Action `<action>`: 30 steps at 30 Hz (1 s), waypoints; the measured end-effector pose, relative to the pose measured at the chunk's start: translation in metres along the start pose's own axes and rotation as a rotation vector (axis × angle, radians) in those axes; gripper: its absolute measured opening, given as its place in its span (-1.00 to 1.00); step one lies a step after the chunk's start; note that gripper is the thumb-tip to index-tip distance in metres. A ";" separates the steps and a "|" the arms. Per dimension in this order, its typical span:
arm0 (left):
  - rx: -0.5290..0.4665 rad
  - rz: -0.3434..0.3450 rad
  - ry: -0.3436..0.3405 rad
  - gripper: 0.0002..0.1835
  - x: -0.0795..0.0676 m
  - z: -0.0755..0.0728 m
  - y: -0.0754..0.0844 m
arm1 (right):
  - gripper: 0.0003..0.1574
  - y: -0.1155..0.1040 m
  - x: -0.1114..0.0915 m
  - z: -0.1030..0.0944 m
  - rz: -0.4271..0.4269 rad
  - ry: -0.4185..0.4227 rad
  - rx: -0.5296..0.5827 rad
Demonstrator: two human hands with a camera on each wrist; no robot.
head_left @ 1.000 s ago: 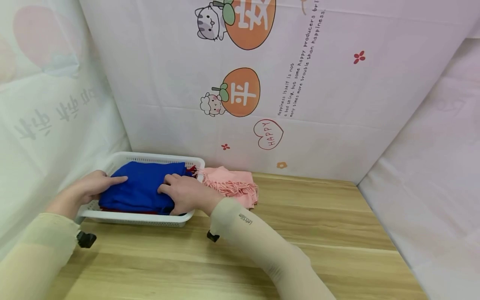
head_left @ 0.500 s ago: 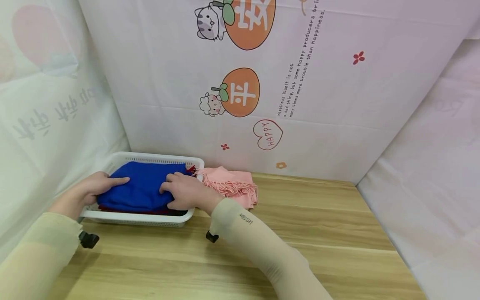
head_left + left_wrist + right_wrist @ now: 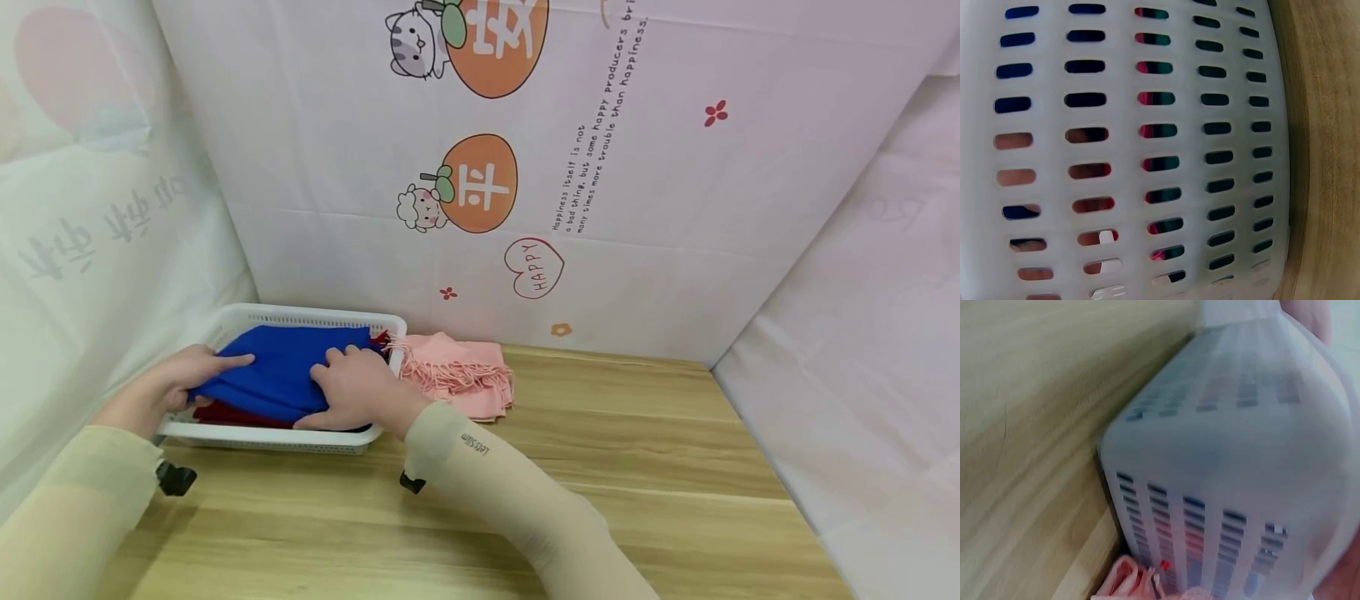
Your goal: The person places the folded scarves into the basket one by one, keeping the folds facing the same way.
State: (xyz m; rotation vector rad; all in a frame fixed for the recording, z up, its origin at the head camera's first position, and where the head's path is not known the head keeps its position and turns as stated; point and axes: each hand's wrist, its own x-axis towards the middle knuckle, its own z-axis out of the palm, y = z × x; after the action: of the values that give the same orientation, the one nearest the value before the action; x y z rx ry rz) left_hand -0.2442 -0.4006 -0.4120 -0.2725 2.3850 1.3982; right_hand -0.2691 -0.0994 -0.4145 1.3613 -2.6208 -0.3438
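Observation:
A folded blue cloth (image 3: 277,367) lies in a white plastic basket (image 3: 262,435), over a dark red cloth (image 3: 243,415) that shows at the front. At its left edge my left hand (image 3: 187,375) grips the blue cloth, thumb on top and fingers underneath. My right hand (image 3: 360,390) rests on its right part, fingers spread, thumb by the front edge. In the left wrist view the slotted basket wall (image 3: 1122,84) covers most of the hand. The right wrist view, blurred, holds mostly the basket's outer corner (image 3: 1210,447).
Touching the basket's right side, a folded pink fringed scarf (image 3: 480,362) lies on the wooden table (image 3: 637,450). White printed sheets (image 3: 637,275) stand as walls behind and on both sides. The basket sits close to the left and back walls.
My right hand has shifted left and toward the front edge of the blue cloth, its thumb now apart. The cloth's front edge has drawn back, baring more dark red cloth.

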 end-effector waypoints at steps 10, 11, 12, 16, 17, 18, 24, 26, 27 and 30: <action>-0.087 -0.031 -0.046 -0.48 0.000 -0.003 0.002 | -0.14 -0.022 0.014 -0.007 0.026 0.009 -0.141; -0.093 -0.031 -0.048 -0.49 0.000 -0.003 0.002 | -0.23 -0.023 0.014 -0.007 0.019 0.015 -0.144; -0.101 -0.031 -0.049 -0.50 0.000 -0.003 0.002 | -0.32 -0.024 0.014 -0.007 0.013 0.019 -0.145; -0.083 -0.021 -0.030 -0.51 0.003 -0.003 0.001 | -0.65 -0.023 0.010 -0.009 -0.017 0.001 -0.133; -0.063 -0.012 -0.019 -0.50 0.003 -0.003 0.000 | -0.69 -0.022 0.009 -0.010 -0.027 -0.008 -0.126; -0.040 -0.005 -0.011 -0.51 0.002 -0.003 -0.001 | -0.71 -0.021 0.007 -0.010 -0.037 -0.021 -0.119; 0.133 0.042 0.035 -0.38 -0.002 -0.003 0.000 | -0.71 -0.008 0.003 -0.015 -0.040 -0.039 -0.049; 0.179 0.062 0.048 -0.36 -0.002 -0.003 -0.001 | -0.70 -0.003 0.001 -0.016 -0.027 -0.018 -0.012; 0.201 0.070 0.055 -0.36 -0.001 -0.003 -0.001 | -0.71 0.000 0.000 -0.015 -0.027 -0.012 0.008; 0.299 0.097 0.090 -0.37 0.001 -0.002 -0.001 | -0.71 0.005 -0.005 -0.012 -0.084 0.009 0.058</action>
State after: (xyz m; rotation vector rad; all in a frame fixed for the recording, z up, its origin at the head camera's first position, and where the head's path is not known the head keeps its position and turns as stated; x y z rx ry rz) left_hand -0.2454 -0.4030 -0.4120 -0.1441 2.6698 1.0659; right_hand -0.2676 -0.0941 -0.4013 1.4904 -2.5909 -0.2736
